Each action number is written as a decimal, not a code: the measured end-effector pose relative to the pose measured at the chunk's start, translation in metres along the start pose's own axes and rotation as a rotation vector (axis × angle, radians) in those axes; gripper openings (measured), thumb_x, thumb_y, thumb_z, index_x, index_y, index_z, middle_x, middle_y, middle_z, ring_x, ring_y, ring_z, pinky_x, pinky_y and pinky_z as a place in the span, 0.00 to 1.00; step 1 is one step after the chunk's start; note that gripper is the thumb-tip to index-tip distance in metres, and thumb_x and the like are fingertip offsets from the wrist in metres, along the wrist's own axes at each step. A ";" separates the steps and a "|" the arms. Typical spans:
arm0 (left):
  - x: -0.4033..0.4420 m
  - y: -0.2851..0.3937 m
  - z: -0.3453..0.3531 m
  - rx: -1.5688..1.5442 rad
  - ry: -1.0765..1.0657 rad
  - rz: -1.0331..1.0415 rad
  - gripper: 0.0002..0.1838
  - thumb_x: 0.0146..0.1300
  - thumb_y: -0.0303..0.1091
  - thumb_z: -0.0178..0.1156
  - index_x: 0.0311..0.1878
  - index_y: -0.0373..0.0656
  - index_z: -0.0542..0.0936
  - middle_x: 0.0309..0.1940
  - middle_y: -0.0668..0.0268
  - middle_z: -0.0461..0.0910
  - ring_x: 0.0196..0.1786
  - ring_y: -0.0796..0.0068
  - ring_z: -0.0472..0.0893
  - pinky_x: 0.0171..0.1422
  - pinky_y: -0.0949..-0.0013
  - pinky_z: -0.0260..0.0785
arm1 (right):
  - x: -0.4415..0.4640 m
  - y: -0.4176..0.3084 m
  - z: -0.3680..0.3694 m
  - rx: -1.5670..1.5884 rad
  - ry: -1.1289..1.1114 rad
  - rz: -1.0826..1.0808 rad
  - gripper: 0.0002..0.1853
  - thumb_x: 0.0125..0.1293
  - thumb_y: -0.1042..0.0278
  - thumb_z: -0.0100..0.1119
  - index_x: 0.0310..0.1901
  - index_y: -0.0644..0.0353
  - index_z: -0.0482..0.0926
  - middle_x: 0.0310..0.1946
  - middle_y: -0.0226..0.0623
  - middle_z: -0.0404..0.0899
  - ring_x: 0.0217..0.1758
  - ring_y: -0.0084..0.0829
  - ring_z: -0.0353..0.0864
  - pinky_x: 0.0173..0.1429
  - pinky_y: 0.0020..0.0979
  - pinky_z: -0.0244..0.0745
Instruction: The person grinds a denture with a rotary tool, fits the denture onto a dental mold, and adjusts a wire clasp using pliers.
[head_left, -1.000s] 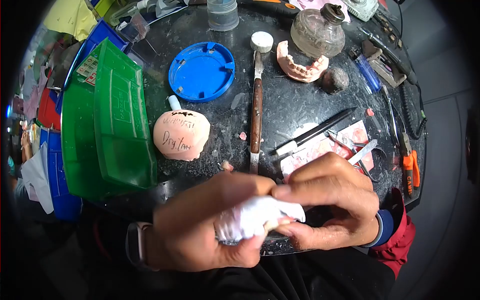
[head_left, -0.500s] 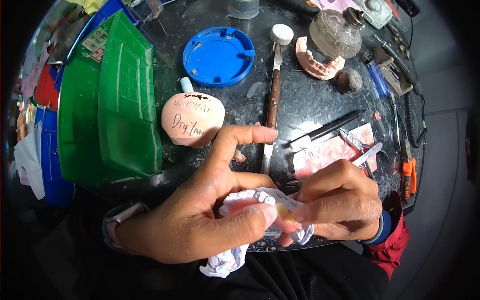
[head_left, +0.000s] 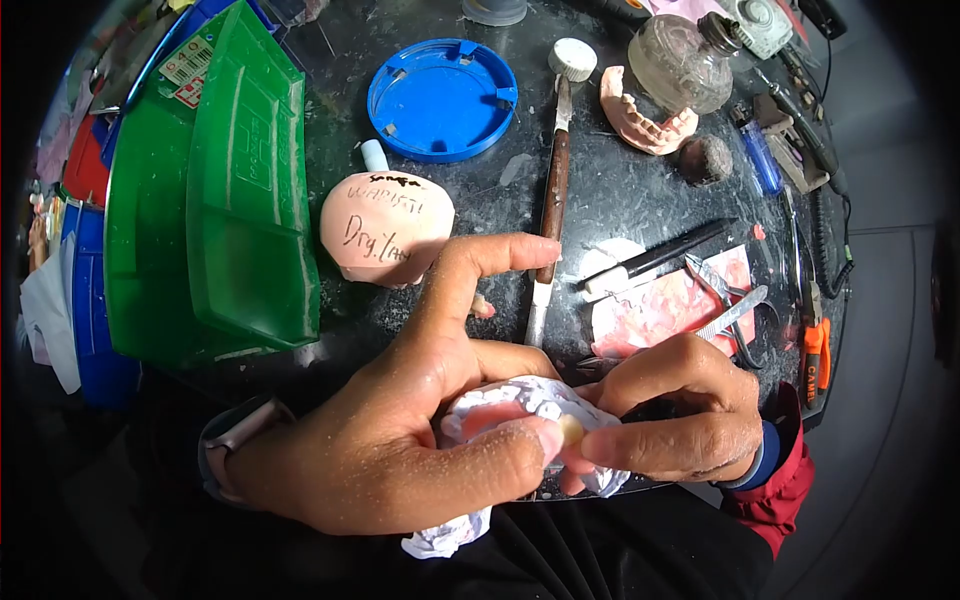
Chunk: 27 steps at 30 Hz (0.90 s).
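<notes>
My left hand (head_left: 400, 440) is closed around a white plaster dental cast (head_left: 520, 390) with pink wax on it, its thumb pressing near the front while the index finger stretches out over the knife handle. My right hand (head_left: 690, 415) pinches a small yellowish false tooth (head_left: 571, 430) at the cast's edge, by my left thumb tip. Part of the cast is hidden behind my fingers. Below my left hand a lumpy white piece (head_left: 447, 537) shows; whether it joins the cast I cannot tell. A wooden-handled wax knife (head_left: 553, 195) lies just beyond.
A green bin (head_left: 250, 190) stands left, beside a pink plaster block with writing (head_left: 385, 225) and a blue lid (head_left: 442, 100). At the right lie a pink wax sheet (head_left: 640, 325), a black pen (head_left: 665, 258), a pink dental model (head_left: 645, 120) and a glass burner (head_left: 683, 65).
My right thumb and finger have shifted slightly at the tooth, and more of the tooth and cast shows. The view has moved a little; the table things lie as before.
</notes>
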<state>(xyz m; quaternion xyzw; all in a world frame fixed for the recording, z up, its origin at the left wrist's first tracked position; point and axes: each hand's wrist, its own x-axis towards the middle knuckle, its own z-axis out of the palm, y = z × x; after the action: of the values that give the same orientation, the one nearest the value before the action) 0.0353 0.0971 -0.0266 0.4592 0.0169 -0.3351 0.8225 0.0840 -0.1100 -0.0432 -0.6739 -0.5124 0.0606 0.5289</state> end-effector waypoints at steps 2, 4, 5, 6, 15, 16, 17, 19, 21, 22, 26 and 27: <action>0.001 -0.006 -0.003 0.086 -0.033 0.058 0.45 0.55 0.25 0.53 0.68 0.38 0.33 0.35 0.53 0.78 0.36 0.80 0.76 0.45 0.76 0.65 | -0.001 0.001 0.002 0.002 0.026 -0.012 0.14 0.46 0.77 0.66 0.38 0.63 0.83 0.31 0.36 0.73 0.28 0.24 0.77 0.28 0.20 0.73; 0.001 -0.006 -0.002 0.074 -0.027 0.056 0.45 0.55 0.25 0.53 0.68 0.38 0.33 0.35 0.54 0.78 0.36 0.80 0.76 0.45 0.76 0.65 | -0.002 0.003 0.004 -0.012 0.051 -0.035 0.14 0.46 0.77 0.66 0.38 0.62 0.83 0.31 0.36 0.73 0.26 0.23 0.77 0.26 0.20 0.73; 0.001 -0.005 -0.001 0.068 -0.024 0.054 0.46 0.55 0.25 0.54 0.68 0.38 0.33 0.35 0.54 0.78 0.35 0.80 0.76 0.45 0.76 0.65 | -0.002 0.003 0.005 -0.027 0.060 -0.051 0.13 0.46 0.77 0.66 0.38 0.62 0.83 0.30 0.36 0.74 0.25 0.23 0.77 0.25 0.20 0.72; 0.001 -0.004 -0.001 0.082 -0.030 0.040 0.46 0.55 0.24 0.54 0.68 0.38 0.33 0.34 0.54 0.78 0.35 0.80 0.76 0.44 0.76 0.65 | -0.003 0.005 0.007 -0.025 0.081 -0.060 0.13 0.46 0.77 0.66 0.38 0.62 0.83 0.30 0.35 0.74 0.24 0.23 0.77 0.23 0.19 0.72; -0.002 -0.003 -0.004 0.121 -0.069 0.027 0.46 0.55 0.25 0.53 0.68 0.40 0.32 0.36 0.53 0.78 0.37 0.78 0.77 0.44 0.74 0.66 | -0.005 0.007 0.007 -0.043 0.049 -0.130 0.13 0.48 0.78 0.65 0.38 0.58 0.82 0.31 0.35 0.75 0.21 0.21 0.76 0.18 0.18 0.69; -0.003 -0.003 -0.006 0.129 -0.072 0.022 0.45 0.55 0.25 0.53 0.68 0.40 0.32 0.37 0.51 0.78 0.38 0.76 0.78 0.45 0.74 0.67 | -0.004 0.007 0.006 -0.047 0.039 -0.135 0.13 0.48 0.78 0.65 0.38 0.58 0.82 0.31 0.36 0.76 0.22 0.21 0.76 0.18 0.18 0.69; -0.003 -0.002 -0.007 0.101 -0.059 0.024 0.45 0.54 0.26 0.52 0.68 0.40 0.33 0.38 0.50 0.78 0.40 0.74 0.78 0.47 0.73 0.68 | -0.004 0.006 0.005 -0.040 0.038 -0.123 0.13 0.48 0.78 0.65 0.38 0.58 0.82 0.31 0.37 0.76 0.22 0.22 0.76 0.19 0.18 0.70; -0.003 -0.001 -0.007 0.009 -0.017 0.035 0.45 0.53 0.27 0.51 0.68 0.39 0.34 0.42 0.47 0.77 0.44 0.69 0.79 0.50 0.70 0.68 | -0.006 0.003 0.004 -0.008 0.045 -0.088 0.13 0.48 0.78 0.66 0.39 0.59 0.82 0.32 0.39 0.76 0.25 0.25 0.79 0.23 0.20 0.74; -0.005 0.006 -0.008 0.021 0.026 -0.003 0.43 0.50 0.28 0.51 0.67 0.34 0.39 0.44 0.45 0.77 0.48 0.66 0.78 0.55 0.68 0.67 | -0.007 0.001 0.003 0.011 0.068 -0.075 0.13 0.48 0.78 0.67 0.39 0.60 0.82 0.33 0.41 0.76 0.28 0.28 0.80 0.27 0.22 0.78; -0.006 0.010 -0.009 0.027 0.047 -0.022 0.43 0.49 0.29 0.51 0.67 0.31 0.42 0.46 0.44 0.76 0.51 0.64 0.78 0.58 0.67 0.67 | -0.007 0.001 0.001 -0.002 0.066 -0.077 0.14 0.48 0.78 0.67 0.39 0.60 0.82 0.33 0.41 0.76 0.28 0.29 0.81 0.29 0.23 0.79; -0.007 0.013 -0.005 0.102 0.055 -0.009 0.35 0.51 0.28 0.52 0.62 0.22 0.55 0.46 0.46 0.77 0.51 0.68 0.78 0.59 0.69 0.66 | -0.004 -0.001 -0.004 -0.050 0.053 -0.076 0.15 0.47 0.79 0.68 0.40 0.60 0.81 0.33 0.41 0.75 0.30 0.31 0.82 0.32 0.24 0.81; -0.006 0.011 -0.007 0.147 0.049 0.008 0.34 0.51 0.28 0.52 0.61 0.21 0.56 0.46 0.46 0.77 0.51 0.68 0.77 0.58 0.69 0.66 | -0.004 -0.002 -0.004 -0.062 0.052 -0.074 0.15 0.46 0.79 0.69 0.39 0.60 0.81 0.33 0.40 0.75 0.30 0.31 0.82 0.33 0.24 0.81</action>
<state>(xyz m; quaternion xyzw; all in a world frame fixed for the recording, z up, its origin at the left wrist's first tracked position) 0.0387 0.1095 -0.0197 0.5263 0.0107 -0.3210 0.7873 0.0831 -0.1160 -0.0418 -0.6717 -0.5247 0.0076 0.5229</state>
